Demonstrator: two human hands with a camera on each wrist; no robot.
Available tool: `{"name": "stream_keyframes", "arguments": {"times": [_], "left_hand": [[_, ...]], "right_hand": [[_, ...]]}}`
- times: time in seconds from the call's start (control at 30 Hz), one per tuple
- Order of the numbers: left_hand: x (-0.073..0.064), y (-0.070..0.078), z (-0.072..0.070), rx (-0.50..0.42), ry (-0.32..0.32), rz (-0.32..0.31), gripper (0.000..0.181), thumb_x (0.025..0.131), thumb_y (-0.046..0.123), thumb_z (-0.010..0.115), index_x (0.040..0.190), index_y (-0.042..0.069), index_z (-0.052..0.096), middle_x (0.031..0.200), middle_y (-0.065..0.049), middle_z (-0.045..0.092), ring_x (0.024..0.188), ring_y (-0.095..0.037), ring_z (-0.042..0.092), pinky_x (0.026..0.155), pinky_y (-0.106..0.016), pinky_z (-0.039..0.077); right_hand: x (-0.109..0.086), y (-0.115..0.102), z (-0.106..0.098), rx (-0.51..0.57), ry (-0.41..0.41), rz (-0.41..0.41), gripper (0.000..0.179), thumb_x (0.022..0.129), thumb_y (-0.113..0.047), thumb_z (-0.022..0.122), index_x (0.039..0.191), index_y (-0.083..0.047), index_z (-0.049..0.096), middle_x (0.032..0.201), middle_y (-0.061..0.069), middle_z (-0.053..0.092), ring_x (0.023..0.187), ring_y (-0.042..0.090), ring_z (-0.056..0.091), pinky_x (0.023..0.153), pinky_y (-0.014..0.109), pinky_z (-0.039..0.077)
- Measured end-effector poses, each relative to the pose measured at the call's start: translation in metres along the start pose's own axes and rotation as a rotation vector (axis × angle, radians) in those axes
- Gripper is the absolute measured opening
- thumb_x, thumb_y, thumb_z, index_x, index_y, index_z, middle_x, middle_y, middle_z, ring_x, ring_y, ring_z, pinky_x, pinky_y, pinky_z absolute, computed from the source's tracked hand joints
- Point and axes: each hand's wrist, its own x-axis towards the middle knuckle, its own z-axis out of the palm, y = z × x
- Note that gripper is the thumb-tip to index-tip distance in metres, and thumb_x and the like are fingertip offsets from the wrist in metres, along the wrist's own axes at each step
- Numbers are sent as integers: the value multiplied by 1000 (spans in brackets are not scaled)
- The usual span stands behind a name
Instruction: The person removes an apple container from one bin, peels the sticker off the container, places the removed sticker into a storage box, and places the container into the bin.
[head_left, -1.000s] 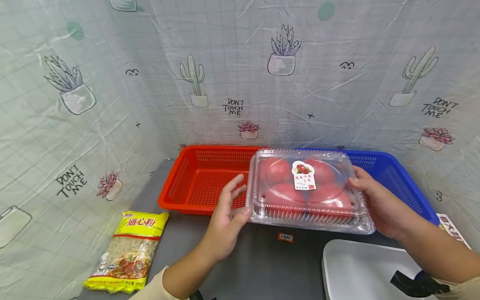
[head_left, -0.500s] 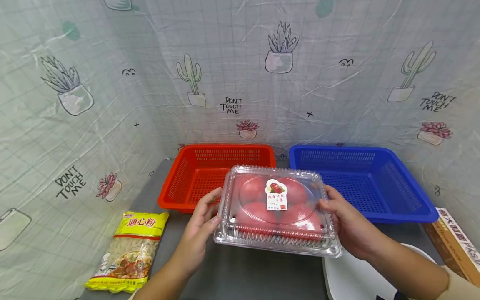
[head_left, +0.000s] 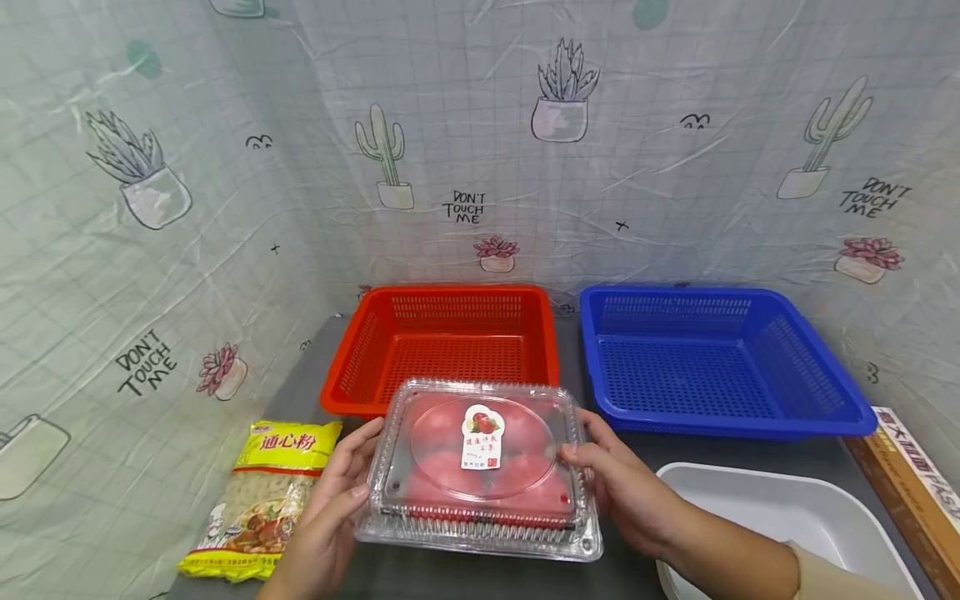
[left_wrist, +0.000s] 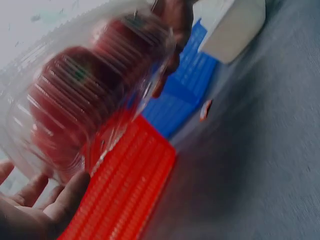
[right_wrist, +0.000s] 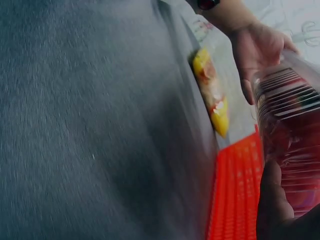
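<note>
Clear rectangular plastic box (head_left: pixel 483 483) with 4 round red fruits (head_left: pixel 448 477) held aloft, near side of red slotted plastic basket (head_left: pixel 457 355). Right hand (head_left: pixel 628 487) pinches edge, thumb on lid; left hand (head_left: pixel 322 515) touches opposite side, fingers loosely spread. I'd keep box level, pressure light: walls likely flex.

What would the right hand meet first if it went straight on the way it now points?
The clear rectangular plastic box of round red fruit, which the right hand holds; beyond it, perhaps the left hand, though depth is unclear.
</note>
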Motion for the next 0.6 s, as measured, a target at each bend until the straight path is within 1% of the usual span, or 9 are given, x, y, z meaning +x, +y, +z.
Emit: {"name": "stream_keyframes", "arguments": {"times": [0.07, 0.13, 0.2, 0.33, 0.4, 0.5, 0.6], "left_hand": [[-6, -2, -7, -27, -23, 6, 65, 106, -1, 27, 169, 5, 14, 167, -17, 30, 148, -19, 40, 115, -30, 43], [-13, -5, -13, -38, -35, 11, 68, 103, -1, 26, 169, 4, 11, 166, -16, 30, 148, -20, 39, 115, -30, 42], [-18, -8, -19, -48, -35, -11, 70, 102, 1, 26, 170, 7, 10, 166, -14, 29, 147, -21, 40, 115, -31, 43], [-28, -13, -28, -28, -12, -74, 71, 102, 10, 28, 171, 12, 9, 166, -11, 31, 145, -23, 42, 113, -35, 46], [-32, -17, -32, -23, -3, -95, 72, 102, 13, 30, 171, 15, 9, 166, -10, 31, 144, -23, 42, 112, -36, 47], [-39, -25, -40, -56, -27, -74, 74, 100, 14, 29, 170, 15, 6, 165, -10, 30, 144, -24, 42, 112, -38, 47], [-44, -35, -48, -95, -63, -17, 75, 99, 11, 26, 170, 13, 4, 164, -10, 32, 143, -23, 45, 111, -37, 49]], "right_hand": [[1, 3, 6, 7, -13, 26, 72, 105, -32, 56, 163, -18, 16, 125, 11, 66, 105, 28, 72, 87, 48, 61], [2, 7, 11, 16, -31, 44, 73, 105, -32, 58, 163, -18, 16, 125, 11, 66, 104, 28, 72, 85, 49, 62], [2, 11, 16, 27, -40, 56, 73, 105, -32, 59, 164, -19, 17, 128, 12, 63, 106, 28, 72, 83, 51, 62], [1, 16, 24, 8, -39, 55, 72, 107, -33, 59, 166, -20, 18, 133, 15, 57, 105, 29, 72, 81, 53, 63], [0, 18, 27, -8, -35, 49, 72, 108, -32, 59, 166, -20, 18, 131, 17, 59, 102, 30, 73, 79, 54, 63], [0, 19, 33, -32, -29, 31, 72, 108, -30, 61, 167, -18, 21, 128, 18, 62, 98, 31, 74, 76, 53, 64], [0, 21, 39, -38, -25, 19, 73, 107, -29, 63, 167, -16, 23, 127, 18, 64, 96, 30, 74, 74, 52, 64]]}}
